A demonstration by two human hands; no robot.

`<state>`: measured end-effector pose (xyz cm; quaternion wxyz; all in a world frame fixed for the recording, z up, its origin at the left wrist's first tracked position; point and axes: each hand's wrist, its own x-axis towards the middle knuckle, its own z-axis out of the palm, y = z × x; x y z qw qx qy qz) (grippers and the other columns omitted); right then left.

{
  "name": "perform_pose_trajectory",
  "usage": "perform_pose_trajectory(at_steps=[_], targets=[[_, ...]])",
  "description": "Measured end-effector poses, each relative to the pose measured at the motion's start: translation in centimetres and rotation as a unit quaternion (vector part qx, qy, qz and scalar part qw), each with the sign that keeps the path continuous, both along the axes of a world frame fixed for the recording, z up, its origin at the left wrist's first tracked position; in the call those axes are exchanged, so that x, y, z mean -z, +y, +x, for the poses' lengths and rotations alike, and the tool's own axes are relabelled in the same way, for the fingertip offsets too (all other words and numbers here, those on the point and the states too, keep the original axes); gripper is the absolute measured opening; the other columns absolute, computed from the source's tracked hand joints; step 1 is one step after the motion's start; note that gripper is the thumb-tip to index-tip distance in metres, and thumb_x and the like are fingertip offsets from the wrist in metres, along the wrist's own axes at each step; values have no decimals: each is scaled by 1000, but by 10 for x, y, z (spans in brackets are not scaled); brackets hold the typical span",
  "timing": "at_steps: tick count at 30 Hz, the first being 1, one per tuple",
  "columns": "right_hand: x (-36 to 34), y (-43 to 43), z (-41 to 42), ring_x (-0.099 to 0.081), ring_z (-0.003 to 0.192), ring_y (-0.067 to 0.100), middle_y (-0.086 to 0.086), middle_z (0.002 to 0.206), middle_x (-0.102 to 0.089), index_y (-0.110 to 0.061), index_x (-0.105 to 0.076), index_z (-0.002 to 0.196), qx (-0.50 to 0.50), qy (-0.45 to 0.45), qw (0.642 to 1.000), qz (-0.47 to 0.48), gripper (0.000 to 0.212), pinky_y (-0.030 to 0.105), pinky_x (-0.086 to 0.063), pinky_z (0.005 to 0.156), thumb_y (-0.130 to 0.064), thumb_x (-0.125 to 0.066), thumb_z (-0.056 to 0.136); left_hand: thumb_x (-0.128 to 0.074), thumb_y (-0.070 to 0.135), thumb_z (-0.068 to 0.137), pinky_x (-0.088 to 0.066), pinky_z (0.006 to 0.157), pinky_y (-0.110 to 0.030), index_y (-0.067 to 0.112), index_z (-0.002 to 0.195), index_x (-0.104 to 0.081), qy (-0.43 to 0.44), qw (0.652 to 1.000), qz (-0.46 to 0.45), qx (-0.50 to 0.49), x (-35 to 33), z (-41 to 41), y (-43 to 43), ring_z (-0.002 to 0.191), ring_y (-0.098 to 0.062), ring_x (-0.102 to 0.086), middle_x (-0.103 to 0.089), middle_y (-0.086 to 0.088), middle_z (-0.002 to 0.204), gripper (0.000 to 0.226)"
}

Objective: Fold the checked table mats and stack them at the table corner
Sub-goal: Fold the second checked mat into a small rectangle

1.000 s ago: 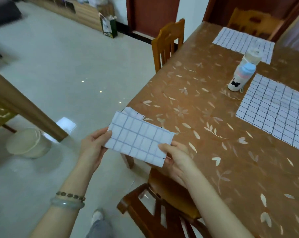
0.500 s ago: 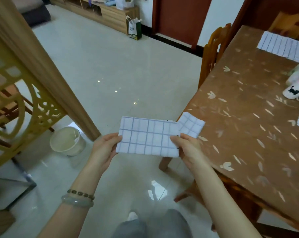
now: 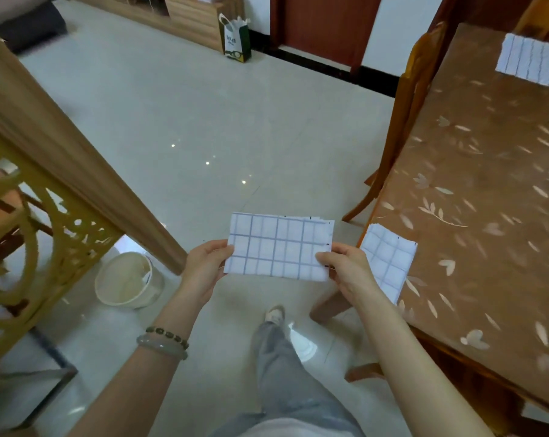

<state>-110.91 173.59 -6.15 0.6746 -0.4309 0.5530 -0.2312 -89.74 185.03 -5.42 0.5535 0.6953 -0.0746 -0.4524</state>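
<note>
Now the folded mat hangs over the floor just left of the desk. A second ago it overlapped the corner, so it has drawn back and is not yet stacked. Its long axis runs nearly level from left to right, where earlier it sloped, with loose layered edges at the upper right. The left hand pinches one short end and the right hand the other. The corner mat lies lengthwise along the desk edge, so matching it probably needs a quarter turn.

Held mat: between left hand and right hand, left of table.
Folded mat: on table's near corner.
Bucket: floor, left.
</note>
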Motion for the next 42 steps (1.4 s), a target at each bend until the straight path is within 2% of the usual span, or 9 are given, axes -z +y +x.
perform_pose_trajectory(at_steps=[4, 11, 19, 22, 25, 27, 32, 37, 42], targets=[[17, -48, 28, -67, 93, 34, 16, 96, -71, -9, -70, 90, 26, 3, 1000, 10, 19, 46, -51, 90, 4, -61, 80, -59, 2, 91, -47, 47, -13, 7, 101, -62, -17, 999, 21, 35, 7, 32, -61, 50, 1, -60, -64, -3, 77, 11], [11, -124, 47, -65, 81, 26, 15, 88, -70, -6, -68, 86, 104, -25, 994, 25, 19, 40, -52, 82, 8, -58, 82, -61, 3, 88, -54, 75, -32, 6, 96, -68, -26, 991, 17, 127, 4, 70, -171, 87, -26, -67, -71, -15, 93, 11], [10, -173, 37, -65, 80, 25, 12, 87, -70, -5, -69, 90, 216, -27, 976, 32, 20, 39, -52, 84, 9, -58, 82, -60, 4, 89, -52, 71, -29, 5, 103, -68, 23, 976, 10, 218, 5, 73, -272, 86, -21, -68, -72, -10, 94, 16], [11, -187, 33, -65, 72, 18, 5, 80, -70, -8, -68, 83, 277, -35, 960, 32, 23, 30, -54, 73, 12, -56, 83, -59, 3, 89, -52, 69, -28, 8, 97, -68, 29, 962, 8, 270, 6, 68, -311, 80, -17, -68, -72, -8, 89, 13], [13, -200, 30, -68, 73, 16, 3, 82, -72, -4, -68, 91, 344, -36, 938, 32, 22, 26, -56, 65, 12, -57, 81, -59, 3, 90, -52, 68, -26, 9, 96, -68, 32, 942, 13, 333, 9, 64, -355, 78, -15, -68, -72, -8, 89, 13], [14, -208, 31, -69, 76, 20, 4, 84, -72, -1, -68, 96, 391, -35, 919, 30, 23, 29, -56, 67, 12, -57, 80, -59, 2, 89, -54, 65, -24, 8, 97, -68, 34, 925, 15, 377, 10, 62, -387, 78, -15, -68, -72, -9, 90, 13], [15, -218, 41, -67, 93, 32, 12, 94, -72, -7, -71, 84, 497, -39, 867, 21, 24, 45, -53, 87, 12, -56, 80, -59, -1, 88, -54, 60, -21, 8, 91, -69, 16, 868, 15, 497, 5, 48, -458, 74, -14, -69, -72, -7, 87, 14], [9, -204, 57, -67, 83, 25, 2, 79, -73, -4, -69, 80, 618, -53, 785, 15, 21, 41, -53, 83, 13, -56, 80, -59, -1, 88, -53, 57, -18, 5, 94, -67, -18, 775, 4, 631, -2, 19, -503, 69, -9, -69, -71, -6, 86, 12], [9, -176, 64, -62, 81, 27, 14, 84, -68, 0, -69, 83, 707, -56, 704, 42, 14, 44, -50, 83, 10, -60, 77, -60, 1, 88, -56, 64, -19, 0, 103, -66, -26, 686, -5, 727, 3, -24, -514, 81, -16, -68, -70, -9, 94, 16]])
